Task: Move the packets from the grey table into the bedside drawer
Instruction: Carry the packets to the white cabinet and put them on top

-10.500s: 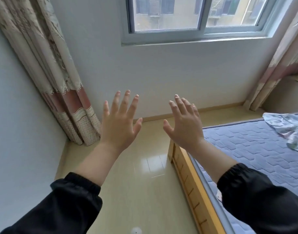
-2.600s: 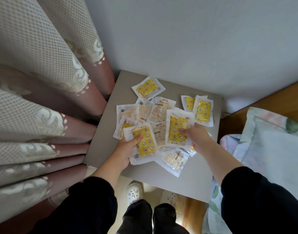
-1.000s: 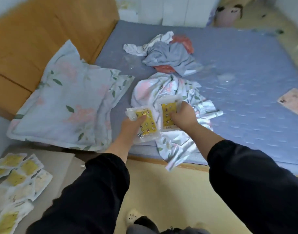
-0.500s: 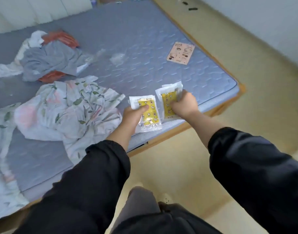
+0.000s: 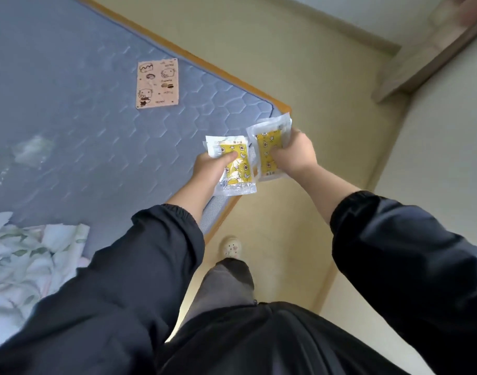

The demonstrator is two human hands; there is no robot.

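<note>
Yellow pkt (image 5: 236,165) clamped in left grip (image 5: 209,169), 2nd pkt (image 5: 267,147) clamped in right grip (image 5: 293,152), near blue mattress (image 5: 96,117) corner.

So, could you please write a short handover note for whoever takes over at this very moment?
Left hand grips a yellow packet; right hand grips a second packet.
Both packets are held in the air near the corner of the mattress.
Grey table and bedside drawer are out of view.
Done: two packets picked up.
Left: carry them to the drawer, put them in, then fetch any others.
</note>
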